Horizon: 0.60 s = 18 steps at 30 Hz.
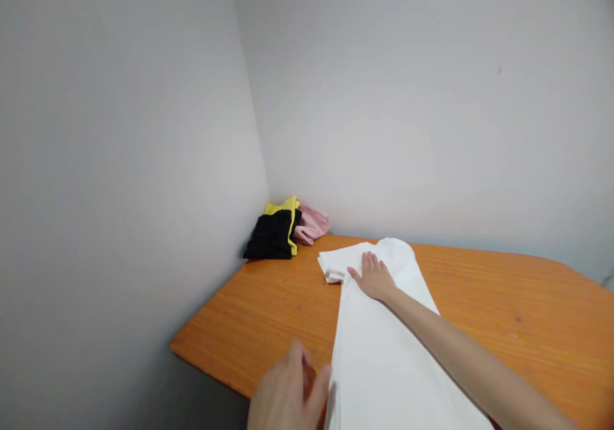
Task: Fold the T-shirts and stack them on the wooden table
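Note:
A white T-shirt [378, 353] lies folded lengthwise on the wooden table [283, 302], its sleeve pointing left and its rounded top end toward the back wall. My right hand [377, 279] presses flat on the upper part of the shirt near the sleeve, fingers stretched out. Low in the view, my left hand [290, 391] is beside the shirt's left edge, slightly blurred. Its thumb and forefinger are apart with nothing visible between them; the other fingers are mostly hidden. The shirt's lower end runs out of the picture.
At the table's back left corner is a heap of clothes: a black garment [271, 235], a yellow one [290, 206] and a pink one [311, 224]. Grey-white walls stand along the left and behind the table. The table's left edge slants toward me.

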Tool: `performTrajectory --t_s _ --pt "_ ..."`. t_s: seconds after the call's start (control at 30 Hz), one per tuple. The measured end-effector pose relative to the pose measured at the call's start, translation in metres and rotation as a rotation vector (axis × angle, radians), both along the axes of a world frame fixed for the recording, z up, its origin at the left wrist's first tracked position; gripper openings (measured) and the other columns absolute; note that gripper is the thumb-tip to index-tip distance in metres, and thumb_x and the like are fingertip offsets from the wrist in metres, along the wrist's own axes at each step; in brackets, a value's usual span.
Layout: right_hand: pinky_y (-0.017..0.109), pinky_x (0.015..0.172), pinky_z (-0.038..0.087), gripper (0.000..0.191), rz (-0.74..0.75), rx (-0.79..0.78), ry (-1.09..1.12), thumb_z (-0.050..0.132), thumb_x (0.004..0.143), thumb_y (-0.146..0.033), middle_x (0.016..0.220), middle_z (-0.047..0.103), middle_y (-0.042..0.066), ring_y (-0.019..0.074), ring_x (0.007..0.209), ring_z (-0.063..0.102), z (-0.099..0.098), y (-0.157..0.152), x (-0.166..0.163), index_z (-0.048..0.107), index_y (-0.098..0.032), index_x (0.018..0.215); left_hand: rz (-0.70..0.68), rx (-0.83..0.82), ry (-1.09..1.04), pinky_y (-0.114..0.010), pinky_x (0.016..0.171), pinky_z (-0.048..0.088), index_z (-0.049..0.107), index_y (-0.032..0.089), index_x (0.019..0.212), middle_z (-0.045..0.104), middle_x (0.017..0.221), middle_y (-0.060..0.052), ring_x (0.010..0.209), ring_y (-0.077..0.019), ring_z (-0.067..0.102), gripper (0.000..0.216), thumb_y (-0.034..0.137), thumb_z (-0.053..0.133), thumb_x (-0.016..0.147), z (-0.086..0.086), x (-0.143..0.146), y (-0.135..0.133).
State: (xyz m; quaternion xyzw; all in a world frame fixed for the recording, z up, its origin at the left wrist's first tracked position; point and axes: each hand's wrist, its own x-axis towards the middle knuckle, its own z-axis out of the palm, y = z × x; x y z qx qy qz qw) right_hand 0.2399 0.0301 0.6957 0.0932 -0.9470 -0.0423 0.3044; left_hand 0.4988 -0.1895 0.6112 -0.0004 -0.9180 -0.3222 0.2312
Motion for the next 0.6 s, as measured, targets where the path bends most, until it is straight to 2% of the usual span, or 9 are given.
performTrajectory --t_s 0.07,0.13,0.23,0.3,0.4,0.6 --pt "0.048 0.116 0.013 0.094 0.009 0.012 0.023 0.029 0.095 -0.063 0.151 0.015 0.030 0.0363 0.144 0.010 -0.001 0.000 -0.003 0.019 0.014 0.147 0.044 -0.062 0.098 -0.028 0.069 0.040 0.056 0.018 0.098 0.070 0.088 -0.008 0.081 -0.0222 0.066 0.026 0.038 0.039 0.098 0.042 -0.041 -0.011" --pt "0.048 0.116 0.013 0.091 0.034 0.025 0.034 0.026 0.096 -0.061 0.150 0.018 0.031 0.0362 0.144 0.011 -0.001 0.002 -0.004 0.022 0.015 0.146 0.056 -0.075 0.098 -0.029 0.079 0.040 0.057 0.015 0.102 0.069 0.101 -0.012 0.096 -0.0231 0.064 0.024 0.032 0.039 0.099 0.081 -0.093 -0.016" --pt "0.046 0.117 0.012 0.077 0.087 0.045 0.041 0.026 0.097 -0.049 0.151 0.022 0.027 0.0334 0.144 0.012 -0.001 0.006 -0.007 0.030 0.011 0.145 0.070 -0.071 0.035 -0.031 0.088 0.041 0.057 0.010 0.109 0.066 0.110 -0.017 0.107 -0.0238 0.061 0.024 0.026 0.043 0.098 0.121 -0.172 -0.011" --pt "0.043 0.117 0.012 0.073 0.111 0.048 0.041 0.030 0.096 -0.045 0.151 0.022 0.026 0.0319 0.144 0.013 -0.001 0.008 -0.009 0.033 0.010 0.144 0.071 -0.060 -0.010 -0.036 0.092 0.044 0.057 0.010 0.114 0.064 0.114 -0.015 0.107 -0.0234 0.061 0.028 0.030 0.048 0.097 0.133 -0.213 -0.002" --pt "0.043 0.117 0.011 0.082 0.114 0.035 0.036 0.034 0.093 -0.054 0.152 0.021 0.026 0.0323 0.144 0.014 -0.001 0.007 -0.011 0.033 0.009 0.144 0.039 -0.035 -0.073 -0.044 0.092 0.049 0.058 0.014 0.117 0.061 0.118 -0.009 0.105 -0.0225 0.060 0.034 0.039 0.056 0.093 0.137 -0.253 0.010" --pt "0.045 0.117 0.005 0.101 0.111 -0.031 -0.030 0.016 0.089 -0.077 0.155 0.014 0.021 0.0312 0.145 0.008 0.005 0.002 -0.006 0.027 0.004 0.149 -0.093 0.078 -0.112 -0.040 0.084 0.054 0.060 0.014 0.113 0.062 0.112 -0.007 0.097 -0.0205 0.062 0.029 0.035 0.058 0.093 0.133 -0.284 0.014"
